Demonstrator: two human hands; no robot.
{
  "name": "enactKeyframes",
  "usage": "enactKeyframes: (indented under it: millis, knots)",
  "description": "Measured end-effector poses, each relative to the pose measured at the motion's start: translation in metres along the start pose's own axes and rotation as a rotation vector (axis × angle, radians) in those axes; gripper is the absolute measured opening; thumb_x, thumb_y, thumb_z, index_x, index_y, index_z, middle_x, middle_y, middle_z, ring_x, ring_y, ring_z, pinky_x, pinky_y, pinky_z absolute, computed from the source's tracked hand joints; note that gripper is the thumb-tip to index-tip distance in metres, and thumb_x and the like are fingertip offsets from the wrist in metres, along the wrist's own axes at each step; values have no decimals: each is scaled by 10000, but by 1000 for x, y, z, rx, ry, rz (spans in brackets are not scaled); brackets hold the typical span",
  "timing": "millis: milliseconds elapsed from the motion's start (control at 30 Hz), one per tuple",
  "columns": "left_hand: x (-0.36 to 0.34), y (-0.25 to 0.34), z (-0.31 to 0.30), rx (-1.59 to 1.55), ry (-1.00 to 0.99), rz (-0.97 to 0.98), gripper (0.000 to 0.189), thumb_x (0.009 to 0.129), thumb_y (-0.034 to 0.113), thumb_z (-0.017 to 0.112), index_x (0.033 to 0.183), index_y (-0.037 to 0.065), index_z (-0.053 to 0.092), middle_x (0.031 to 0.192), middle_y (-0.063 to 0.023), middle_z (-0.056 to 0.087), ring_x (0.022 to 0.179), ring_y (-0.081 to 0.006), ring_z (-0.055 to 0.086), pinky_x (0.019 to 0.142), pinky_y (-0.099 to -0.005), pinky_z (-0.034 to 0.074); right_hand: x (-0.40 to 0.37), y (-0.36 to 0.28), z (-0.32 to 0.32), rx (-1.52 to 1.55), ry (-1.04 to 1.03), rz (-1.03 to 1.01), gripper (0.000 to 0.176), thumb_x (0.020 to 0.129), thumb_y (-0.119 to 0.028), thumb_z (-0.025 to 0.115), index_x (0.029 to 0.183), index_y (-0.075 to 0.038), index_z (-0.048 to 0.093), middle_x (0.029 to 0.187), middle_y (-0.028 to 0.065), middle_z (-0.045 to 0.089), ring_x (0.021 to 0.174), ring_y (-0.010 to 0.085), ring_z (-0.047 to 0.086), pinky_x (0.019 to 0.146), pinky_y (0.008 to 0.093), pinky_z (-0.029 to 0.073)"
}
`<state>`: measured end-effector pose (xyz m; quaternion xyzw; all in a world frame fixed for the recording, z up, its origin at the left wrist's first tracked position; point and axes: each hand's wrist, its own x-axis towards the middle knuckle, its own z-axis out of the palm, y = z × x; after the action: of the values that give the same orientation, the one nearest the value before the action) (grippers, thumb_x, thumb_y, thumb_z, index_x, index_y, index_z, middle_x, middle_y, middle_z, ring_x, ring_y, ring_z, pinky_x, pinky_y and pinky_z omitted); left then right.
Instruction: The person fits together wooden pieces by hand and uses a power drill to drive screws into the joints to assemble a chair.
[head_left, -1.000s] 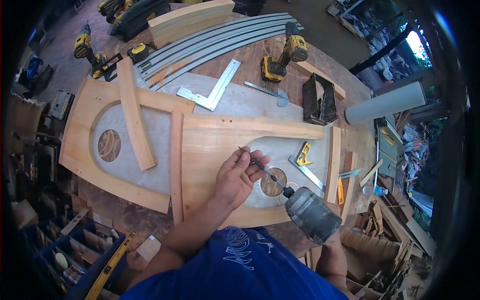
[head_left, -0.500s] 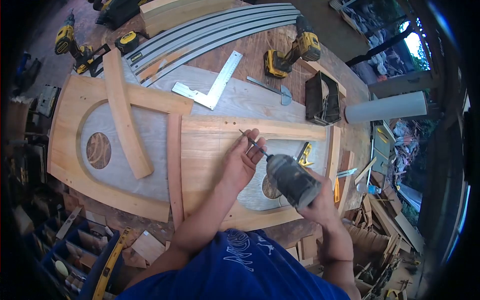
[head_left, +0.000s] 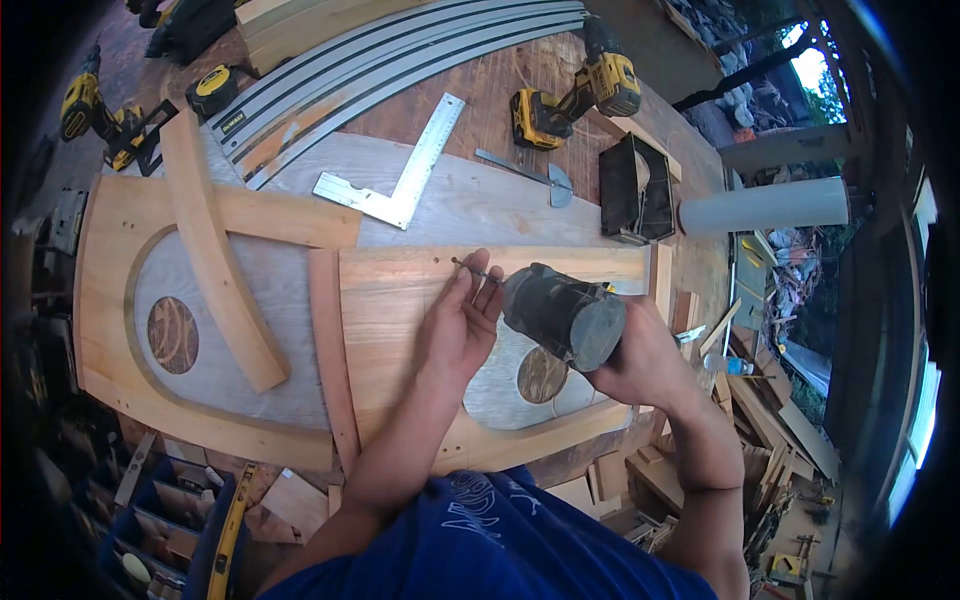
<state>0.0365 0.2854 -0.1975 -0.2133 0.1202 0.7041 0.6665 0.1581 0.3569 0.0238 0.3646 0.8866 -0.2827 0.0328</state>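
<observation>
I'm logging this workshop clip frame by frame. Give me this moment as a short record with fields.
Left hand: pinches the thin metal drill bit
Right hand: grips the dark grey power drill
Under the hands: pale wooden panel with arched cut-out
Beyond the panel: L-shaped steel square, yellow-and-black cordless drill
Left of the panel: curved wooden strip

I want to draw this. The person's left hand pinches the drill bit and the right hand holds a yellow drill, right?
Not quite. The head view shows the drill in the right hand is dark grey; the yellow drill lies farther off. The left hand does pinch the drill bit.
</observation>
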Motion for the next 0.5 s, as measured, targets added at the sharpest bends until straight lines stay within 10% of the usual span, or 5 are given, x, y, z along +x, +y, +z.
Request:
enactKeyframes:
  millis: [133,333,500]
  knots:
    - [-19,11,10,309,34,15,307,1076,196,520,1312,12,590,1234,-92,673,1068,-232,670,971,-351,562,16,-5,-18,5,-73,10,325,702,-62,707,1012,18,655,864,261,679,871,461,658,795,489,535]
    - [-28,74,22,1507,201,769,226,987,96,579,1167,21,694,1164,-120,710,1081,-263,668,935,-425,528,36,2,-34,-29,-114,-61,249,699,-84,707,890,60,639,786,296,654,834,479,655,775,510,524]
    - [-8,97,36,2210,-195,1033,353,825,60,656,1171,93,720,1274,-82,671,1239,-320,559,1104,-517,357,39,9,-44,-120,-131,94,308,734,-162,760,869,90,645,823,293,666,875,451,664,805,490,526]
